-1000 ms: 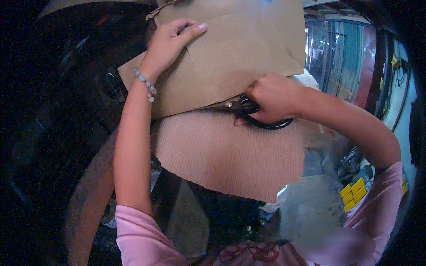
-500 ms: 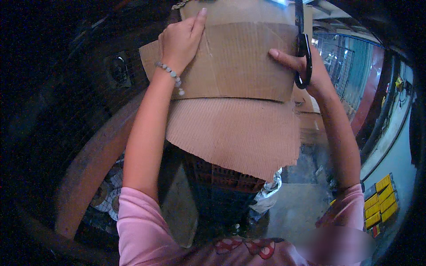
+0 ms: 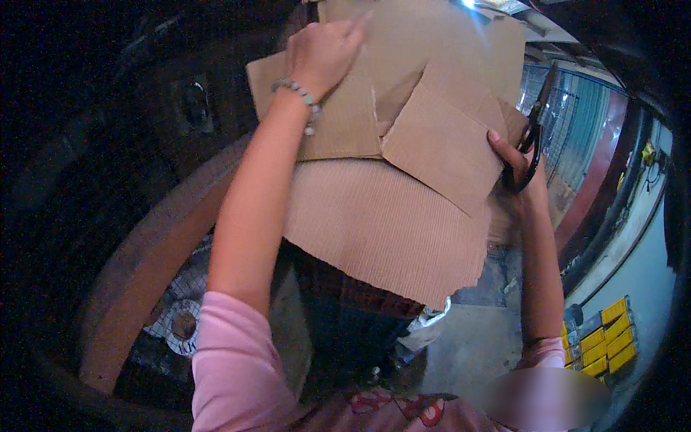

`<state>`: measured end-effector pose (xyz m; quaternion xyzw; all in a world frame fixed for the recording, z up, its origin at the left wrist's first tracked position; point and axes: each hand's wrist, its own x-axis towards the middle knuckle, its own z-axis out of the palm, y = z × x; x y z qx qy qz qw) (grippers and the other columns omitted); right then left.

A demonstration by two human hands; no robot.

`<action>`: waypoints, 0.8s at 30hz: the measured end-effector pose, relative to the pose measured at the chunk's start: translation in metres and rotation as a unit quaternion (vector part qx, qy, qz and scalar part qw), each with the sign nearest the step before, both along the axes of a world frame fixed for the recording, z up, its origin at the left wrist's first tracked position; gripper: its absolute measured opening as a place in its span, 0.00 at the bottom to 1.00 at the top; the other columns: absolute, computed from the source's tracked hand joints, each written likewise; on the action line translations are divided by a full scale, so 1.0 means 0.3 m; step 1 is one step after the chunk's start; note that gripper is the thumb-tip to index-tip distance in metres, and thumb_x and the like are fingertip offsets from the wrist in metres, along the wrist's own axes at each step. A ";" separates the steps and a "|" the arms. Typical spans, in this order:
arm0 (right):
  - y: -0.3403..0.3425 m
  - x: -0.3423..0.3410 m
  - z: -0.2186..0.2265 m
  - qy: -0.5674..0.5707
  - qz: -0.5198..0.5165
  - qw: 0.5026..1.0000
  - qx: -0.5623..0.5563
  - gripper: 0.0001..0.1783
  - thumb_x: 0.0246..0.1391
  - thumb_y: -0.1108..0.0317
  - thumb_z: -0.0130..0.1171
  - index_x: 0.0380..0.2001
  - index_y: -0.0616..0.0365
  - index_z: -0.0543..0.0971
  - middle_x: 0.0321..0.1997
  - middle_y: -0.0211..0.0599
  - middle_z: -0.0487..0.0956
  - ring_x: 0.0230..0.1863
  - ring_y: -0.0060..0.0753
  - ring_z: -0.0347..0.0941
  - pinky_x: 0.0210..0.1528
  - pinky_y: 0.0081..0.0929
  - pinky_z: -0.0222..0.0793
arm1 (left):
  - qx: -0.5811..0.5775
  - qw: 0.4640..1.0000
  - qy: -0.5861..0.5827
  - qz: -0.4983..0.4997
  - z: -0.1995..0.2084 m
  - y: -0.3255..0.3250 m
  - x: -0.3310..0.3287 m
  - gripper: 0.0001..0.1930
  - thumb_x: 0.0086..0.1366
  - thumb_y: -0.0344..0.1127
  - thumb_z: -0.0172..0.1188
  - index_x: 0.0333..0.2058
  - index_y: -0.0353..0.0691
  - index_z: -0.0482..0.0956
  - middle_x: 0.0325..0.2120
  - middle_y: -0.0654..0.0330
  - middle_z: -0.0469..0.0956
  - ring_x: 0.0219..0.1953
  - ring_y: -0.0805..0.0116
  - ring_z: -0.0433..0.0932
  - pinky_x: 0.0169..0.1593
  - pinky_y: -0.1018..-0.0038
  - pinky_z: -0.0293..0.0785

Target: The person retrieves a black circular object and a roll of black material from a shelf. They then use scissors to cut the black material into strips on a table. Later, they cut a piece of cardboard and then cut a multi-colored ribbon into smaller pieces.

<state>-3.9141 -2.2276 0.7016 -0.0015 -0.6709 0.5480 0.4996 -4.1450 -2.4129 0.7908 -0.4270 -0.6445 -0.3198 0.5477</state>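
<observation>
A brown cardboard sheet (image 3: 335, 129) with a torn split down its middle lies in front of me. My left hand (image 3: 324, 57), with a bead bracelet at the wrist, grips its left part near the top; the fingers are partly blurred. To the right of the split, a cardboard flap (image 3: 443, 137) hangs angled down and to the right. My right hand (image 3: 524, 162) pinches this flap's right edge, thumb on top. That same hand also holds black-handled scissors (image 3: 534, 133), blades pointing up. Beneath lies a ribbed cardboard piece (image 3: 389, 223) with a ragged edge.
Under the cardboard stands a dark crate (image 3: 353, 288), with a crumpled silvery bag (image 3: 428, 320) beside it. A round white object (image 3: 180, 327) sits at lower left by a curved brown ledge (image 3: 155, 266). Yellow blocks (image 3: 604, 338) are at lower right.
The cardboard, whole across its lower part before, is now split. My right hand has moved down and right with the flap and scissors. My left hand has shifted slightly right.
</observation>
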 end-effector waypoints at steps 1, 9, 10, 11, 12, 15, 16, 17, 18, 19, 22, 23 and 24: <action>0.015 0.002 -0.026 -0.015 -0.030 0.999 -0.028 0.27 0.45 0.63 0.66 0.45 0.69 0.72 0.40 0.43 0.78 0.36 0.34 0.76 0.41 0.29 0.71 | 0.033 0.999 -0.010 0.000 -0.034 0.029 -0.004 0.26 0.63 0.60 0.43 0.31 0.46 0.82 0.23 0.48 0.77 0.28 0.46 0.76 0.33 0.60 0.72; 0.093 0.132 -0.100 0.066 -0.128 0.989 0.014 0.29 0.45 0.63 0.66 0.48 0.67 0.70 0.46 0.45 0.75 0.44 0.36 0.74 0.48 0.31 0.69 | 0.085 0.996 -0.001 -0.030 -0.053 0.030 -0.030 0.24 0.62 0.57 0.47 0.22 0.44 0.80 0.17 0.49 0.75 0.23 0.48 0.76 0.29 0.60 0.71; 0.112 0.197 -0.107 0.074 -0.169 0.982 0.035 0.29 0.44 0.65 0.66 0.48 0.67 0.69 0.46 0.44 0.75 0.44 0.37 0.74 0.48 0.32 0.69 | 0.085 0.996 -0.011 -0.001 -0.051 0.021 -0.016 0.23 0.62 0.56 0.48 0.23 0.44 0.81 0.18 0.49 0.75 0.23 0.48 0.76 0.28 0.61 0.71; 0.134 0.264 -0.117 0.094 -0.183 0.977 0.057 0.29 0.43 0.66 0.67 0.48 0.67 0.69 0.46 0.44 0.75 0.44 0.38 0.74 0.49 0.32 0.70 | 0.096 0.995 -0.029 -0.018 -0.043 0.003 0.012 0.21 0.62 0.54 0.49 0.25 0.44 0.82 0.20 0.48 0.76 0.25 0.47 0.76 0.30 0.62 0.71; 0.160 0.327 -0.138 0.089 -0.213 0.973 0.030 0.29 0.43 0.67 0.67 0.48 0.66 0.69 0.46 0.44 0.75 0.44 0.38 0.74 0.49 0.32 0.70 | 0.088 0.992 -0.081 -0.032 -0.048 0.000 0.044 0.20 0.62 0.53 0.50 0.28 0.44 0.82 0.22 0.47 0.76 0.27 0.47 0.76 0.31 0.62 0.72; 0.218 0.592 -0.234 0.084 -0.284 0.955 -0.035 0.30 0.42 0.69 0.66 0.49 0.65 0.68 0.47 0.44 0.75 0.45 0.38 0.74 0.49 0.32 0.70 | 0.128 0.963 -0.162 -0.175 -0.117 -0.044 0.164 0.17 0.64 0.43 0.53 0.42 0.36 0.79 0.33 0.56 0.82 0.32 0.76 0.76 0.39 0.76 0.71; 0.228 0.684 -0.292 0.083 -0.309 0.945 -0.070 0.30 0.42 0.70 0.66 0.50 0.64 0.68 0.47 0.44 0.75 0.45 0.38 0.74 0.49 0.32 0.70 | 0.097 0.955 -0.203 -0.191 -0.184 -0.093 0.217 0.17 0.66 0.41 0.50 0.44 0.35 0.78 0.33 0.60 0.81 0.32 0.77 0.73 0.40 0.79 0.69; 0.241 0.787 -0.337 0.087 -0.346 0.926 -0.125 0.30 0.42 0.70 0.66 0.50 0.64 0.67 0.47 0.43 0.75 0.45 0.38 0.74 0.49 0.32 0.70 | 0.044 0.959 -0.191 -0.206 -0.249 -0.145 0.277 0.17 0.67 0.40 0.49 0.46 0.34 0.77 0.32 0.60 0.80 0.32 0.77 0.72 0.39 0.79 0.69; 0.243 0.881 -0.398 0.099 -0.319 0.932 -0.141 0.31 0.42 0.70 0.66 0.50 0.64 0.67 0.47 0.42 0.75 0.45 0.38 0.74 0.49 0.32 0.70 | -0.037 0.986 -0.154 -0.047 -0.317 -0.236 0.326 0.17 0.68 0.38 0.47 0.47 0.32 0.75 0.33 0.56 0.79 0.32 0.73 0.73 0.39 0.78 0.68; 0.243 0.977 -0.453 0.109 -0.300 0.932 -0.173 0.31 0.42 0.70 0.67 0.51 0.63 0.67 0.47 0.41 0.75 0.45 0.38 0.74 0.49 0.32 0.71 | -0.088 0.991 -0.100 0.002 -0.419 -0.287 0.368 0.18 0.69 0.39 0.46 0.46 0.30 0.75 0.32 0.53 0.78 0.33 0.69 0.74 0.39 0.74 0.69; 0.233 1.317 -0.559 0.110 -0.277 0.933 -0.200 0.30 0.41 0.68 0.68 0.49 0.61 0.69 0.45 0.36 0.75 0.44 0.33 0.73 0.50 0.31 0.68 | -0.150 0.964 -0.220 0.003 -0.734 -0.380 0.433 0.18 0.68 0.39 0.46 0.46 0.30 0.74 0.42 0.48 0.75 0.43 0.59 0.74 0.51 0.67 0.66; 0.184 1.433 -0.593 0.098 -0.298 0.914 -0.256 0.30 0.41 0.68 0.68 0.49 0.61 0.68 0.45 0.36 0.75 0.45 0.32 0.73 0.50 0.31 0.68 | -0.149 0.970 -0.192 0.023 -0.836 -0.399 0.443 0.18 0.68 0.39 0.46 0.49 0.32 0.74 0.49 0.48 0.73 0.49 0.53 0.72 0.57 0.63 0.63; 0.147 1.553 -0.632 0.119 -0.289 0.919 -0.241 0.30 0.41 0.68 0.68 0.48 0.60 0.69 0.44 0.35 0.76 0.45 0.32 0.73 0.50 0.31 0.68 | -0.126 0.987 -0.087 0.054 -0.934 -0.393 0.491 0.17 0.68 0.37 0.46 0.48 0.32 0.75 0.48 0.47 0.73 0.49 0.54 0.71 0.57 0.62 0.62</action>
